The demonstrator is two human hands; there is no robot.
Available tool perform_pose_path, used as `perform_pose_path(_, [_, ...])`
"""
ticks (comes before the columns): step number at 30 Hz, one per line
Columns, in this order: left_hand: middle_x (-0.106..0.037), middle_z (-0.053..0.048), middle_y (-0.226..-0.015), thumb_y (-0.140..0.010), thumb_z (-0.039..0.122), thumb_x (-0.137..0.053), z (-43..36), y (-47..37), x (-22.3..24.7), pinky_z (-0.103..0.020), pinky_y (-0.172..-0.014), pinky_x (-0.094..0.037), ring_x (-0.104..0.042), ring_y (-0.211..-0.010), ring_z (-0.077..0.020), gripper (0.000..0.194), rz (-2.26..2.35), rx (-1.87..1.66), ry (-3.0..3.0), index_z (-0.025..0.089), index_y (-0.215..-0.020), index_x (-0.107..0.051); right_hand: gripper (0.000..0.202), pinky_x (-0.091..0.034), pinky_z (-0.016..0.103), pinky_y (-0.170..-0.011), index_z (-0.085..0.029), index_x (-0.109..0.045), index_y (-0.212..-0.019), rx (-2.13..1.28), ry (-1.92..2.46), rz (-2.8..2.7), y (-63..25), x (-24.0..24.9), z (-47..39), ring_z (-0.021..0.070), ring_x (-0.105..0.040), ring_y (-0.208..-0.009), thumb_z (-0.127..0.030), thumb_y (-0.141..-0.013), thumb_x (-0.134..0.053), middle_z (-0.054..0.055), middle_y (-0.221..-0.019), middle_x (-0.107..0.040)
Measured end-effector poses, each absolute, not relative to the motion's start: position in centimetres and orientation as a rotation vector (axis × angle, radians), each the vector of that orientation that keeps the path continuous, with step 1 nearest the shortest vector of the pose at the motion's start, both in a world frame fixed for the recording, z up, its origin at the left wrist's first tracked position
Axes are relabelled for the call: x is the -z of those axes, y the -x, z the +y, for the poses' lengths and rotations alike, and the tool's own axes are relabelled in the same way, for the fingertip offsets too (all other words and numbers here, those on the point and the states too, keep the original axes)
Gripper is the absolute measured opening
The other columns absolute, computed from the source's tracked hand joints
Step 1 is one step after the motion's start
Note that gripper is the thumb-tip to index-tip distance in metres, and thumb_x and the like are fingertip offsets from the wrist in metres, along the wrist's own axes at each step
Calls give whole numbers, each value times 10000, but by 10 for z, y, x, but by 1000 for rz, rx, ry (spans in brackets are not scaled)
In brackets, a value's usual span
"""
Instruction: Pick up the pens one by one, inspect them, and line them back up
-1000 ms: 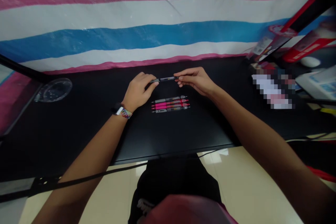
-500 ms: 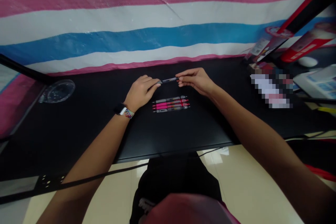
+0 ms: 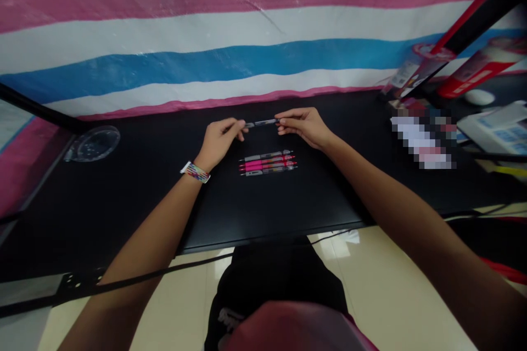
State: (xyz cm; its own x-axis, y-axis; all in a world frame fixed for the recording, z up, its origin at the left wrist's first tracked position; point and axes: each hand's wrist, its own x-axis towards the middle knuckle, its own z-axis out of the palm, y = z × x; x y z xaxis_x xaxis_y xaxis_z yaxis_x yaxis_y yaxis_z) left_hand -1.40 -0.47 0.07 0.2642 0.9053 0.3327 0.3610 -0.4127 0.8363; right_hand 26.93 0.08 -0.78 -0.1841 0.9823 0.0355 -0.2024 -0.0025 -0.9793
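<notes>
A dark pen with a clear barrel (image 3: 262,123) lies level between my two hands, behind the other pens. My left hand (image 3: 220,140) pinches its left end between thumb and fingers. Its right end is pinched by my right hand (image 3: 307,126), the lower fingers curled beneath. Closer to me, several pens rest side by side on the black desk: a grey pen (image 3: 263,156) at the back, pink pens (image 3: 257,165) in the middle and another grey pen (image 3: 257,173) in front. A watch with a multicoloured band (image 3: 196,171) is on my left wrist.
A clear plastic lid (image 3: 96,142) lies on the desk (image 3: 272,214) at the left. To the right stand a cup with a red straw (image 3: 426,66) and a red-and-white cup (image 3: 480,71), near a white rounded object (image 3: 480,97). A striped sheet (image 3: 247,60) hangs behind.
My left hand has rolled from palm down to a side-on pinch at the pen's left end, uncovering more of the pen. The right hand and the row of pens stay put.
</notes>
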Motion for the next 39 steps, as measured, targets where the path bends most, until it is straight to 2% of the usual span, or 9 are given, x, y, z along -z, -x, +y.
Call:
perform_pose_path(2, [-762, -55, -790, -1058, 582, -636, -4, 14, -1, -368, -836, -603, -765, -813, -215, 403, 1135, -1107, -1875, 219, -925, -749, 367, -739, 377, -853, -153, -881, -985, -1425, 948, -1190, -269, 8, 1, 187, -789, -784, -335, -723, -1060, 94, -899, -826])
perform_pose_path(5, [-775, -39, -843, -983, 554, -755, -2, 15, 1, -347, -814, -608, -765, -793, -192, 329, 1097, -1137, -1888, 228, -1026, -737, 365, -737, 367, -849, -151, -879, -991, -1426, 958, -1176, -270, 8, 2, 185, -788, -784, -342, -732, -1051, 94, -901, -828])
perform_pose_path(9, [-728, -30, -716, -1086, 609, -576, 1, 17, 4, -330, -801, -599, -745, -725, -168, 465, 1136, -1084, -1866, 223, -857, -697, 368, -738, 365, -853, -155, -879, -987, -1424, 956, -1176, -270, 8, 2, 184, -787, -785, -351, -727, -1050, 86, -893, -828])
perform_pose_path(12, [-761, -23, -804, -987, 568, -754, 3, 17, 5, -324, -798, -602, -754, -765, -168, 338, 1077, -1143, -1828, 237, -980, -687, 366, -735, 360, -864, -156, -879, -1001, -1419, 965, -1164, -270, 8, 2, 181, -789, -794, -356, -740, -1040, 86, -915, -828])
perform_pose_path(16, [-709, -20, -720, -1090, 582, -593, 4, 16, 5, -327, -775, -596, -719, -701, -156, 407, 1125, -1152, -1831, 230, -895, -654, 354, -732, 359, -859, -157, -876, -1003, -1422, 946, -1163, -271, 9, 2, 176, -787, -796, -348, -755, -1040, 91, -931, -827])
perform_pose_path(19, [-735, -15, -767, -1025, 572, -718, 5, 18, 5, -318, -768, -596, -721, -728, -156, 344, 1101, -1183, -1827, 242, -954, -652, 367, -731, 363, -856, -163, -879, -1000, -1422, 915, -1161, -271, 11, 3, 180, -789, -807, -369, -748, -1049, 94, -945, -833])
perform_pose_path(25, [-500, 14, -482, -1113, 632, -568, 8, 23, 8, -287, -542, -400, -462, -476, -112, 651, 1248, -1222, -1786, 224, -609, -625, 364, -708, 358, -828, -180, -882, -984, -1373, 889, -1173, -272, 15, 8, 178, -773, -792, -386, -726, -1036, 70, -915, -824])
perform_pose_path(30, [-582, 8, -553, -1052, 590, -697, 10, 22, 8, -274, -567, -407, -505, -516, -103, 537, 1192, -1327, -1723, 215, -670, -668, 272, -673, 340, -764, -204, -868, -929, -1243, 915, -1148, -276, 18, 14, 166, -741, -745, -343, -724, -981, 40, -861, -800])
perform_pose_path(39, [-520, 6, -482, -1041, 684, -681, 13, 23, 12, -276, -441, -246, -377, -424, -87, 669, 1192, -1364, -1646, 216, -568, -616, 194, -654, 358, -750, -216, -839, -937, -1121, 976, -1168, -278, 16, 15, 159, -704, -696, -315, -780, -895, 25, -825, -764])
